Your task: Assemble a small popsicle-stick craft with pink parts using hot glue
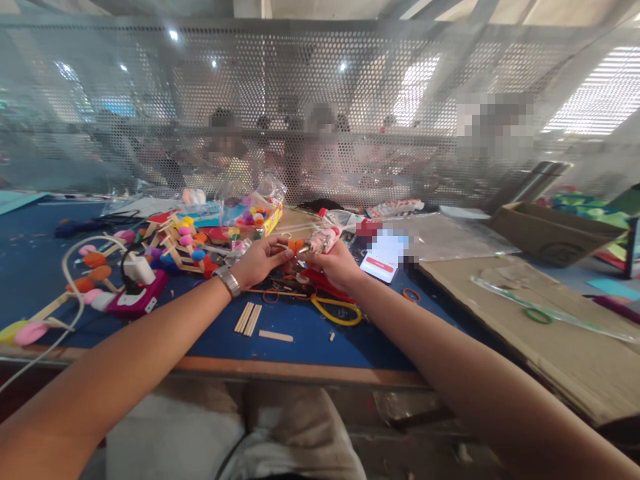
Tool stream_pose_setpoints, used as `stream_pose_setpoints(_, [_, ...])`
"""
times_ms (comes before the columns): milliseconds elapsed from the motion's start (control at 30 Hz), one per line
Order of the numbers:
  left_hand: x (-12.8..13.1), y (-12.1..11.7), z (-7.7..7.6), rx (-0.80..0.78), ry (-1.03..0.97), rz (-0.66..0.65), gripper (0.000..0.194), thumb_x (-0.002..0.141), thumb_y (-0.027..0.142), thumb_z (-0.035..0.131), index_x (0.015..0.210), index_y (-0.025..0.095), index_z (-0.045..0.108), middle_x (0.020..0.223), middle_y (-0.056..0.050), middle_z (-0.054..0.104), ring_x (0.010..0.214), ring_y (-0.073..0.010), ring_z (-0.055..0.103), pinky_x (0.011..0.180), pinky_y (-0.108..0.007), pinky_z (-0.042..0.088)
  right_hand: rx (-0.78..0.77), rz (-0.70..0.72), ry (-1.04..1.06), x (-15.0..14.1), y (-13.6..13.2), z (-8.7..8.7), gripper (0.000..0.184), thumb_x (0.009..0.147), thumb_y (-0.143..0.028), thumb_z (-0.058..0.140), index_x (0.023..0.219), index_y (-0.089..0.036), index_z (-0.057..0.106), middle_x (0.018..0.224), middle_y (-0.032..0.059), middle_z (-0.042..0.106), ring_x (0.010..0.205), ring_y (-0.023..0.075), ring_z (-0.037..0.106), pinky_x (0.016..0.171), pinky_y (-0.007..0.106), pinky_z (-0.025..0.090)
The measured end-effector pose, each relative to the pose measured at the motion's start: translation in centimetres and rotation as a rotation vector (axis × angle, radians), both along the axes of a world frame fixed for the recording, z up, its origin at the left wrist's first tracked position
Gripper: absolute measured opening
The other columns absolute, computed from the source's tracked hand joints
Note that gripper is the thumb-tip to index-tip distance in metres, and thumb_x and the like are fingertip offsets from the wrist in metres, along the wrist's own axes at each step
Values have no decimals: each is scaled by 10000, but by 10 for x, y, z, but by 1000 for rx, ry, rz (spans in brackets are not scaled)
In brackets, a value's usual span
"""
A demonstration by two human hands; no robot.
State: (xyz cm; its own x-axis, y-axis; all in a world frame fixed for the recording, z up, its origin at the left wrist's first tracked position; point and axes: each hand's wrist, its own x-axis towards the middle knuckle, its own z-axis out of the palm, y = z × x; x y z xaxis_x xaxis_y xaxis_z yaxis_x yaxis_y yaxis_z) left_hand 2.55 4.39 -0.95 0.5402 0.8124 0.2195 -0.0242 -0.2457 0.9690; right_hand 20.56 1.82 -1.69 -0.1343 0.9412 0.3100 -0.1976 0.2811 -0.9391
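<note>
Several sticks [249, 319] lie near me on the table [210, 347]; beyond them, my left hand [263, 262] pinches an orange pompom [296, 245], and my right hand [340, 265] grips a glue gun [324, 240], its tip [305, 249] beside the pompom. Farther back stands a perforated screen [300, 73].

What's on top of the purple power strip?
A white charger and a black plug sit on the purple power strip. The spots directly beneath both are covered, as is the mat under the strip.
</note>
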Motion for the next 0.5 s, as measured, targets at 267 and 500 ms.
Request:
stream_pose_setpoints(267, [0,-1,-1,20,-16,45,535,685,486,767,1042,140,571,751,-14,693,628,-126,643,631,-253,504,-19,-26,-10,1,1,0,369,521,-390,847,742,-174,646,616,-21,572,587,134,528,543,274,452])
stream_pose_setpoints(500, [0,0,-1,43,31,56,498,675,479,775,986,122,620,748,-27,693,622,-127,627,643,-265,503,3,38,0,3,2,-2,345,522,-334,860,739,-160,656,689,-2,624,612,130,549,584,278,473])
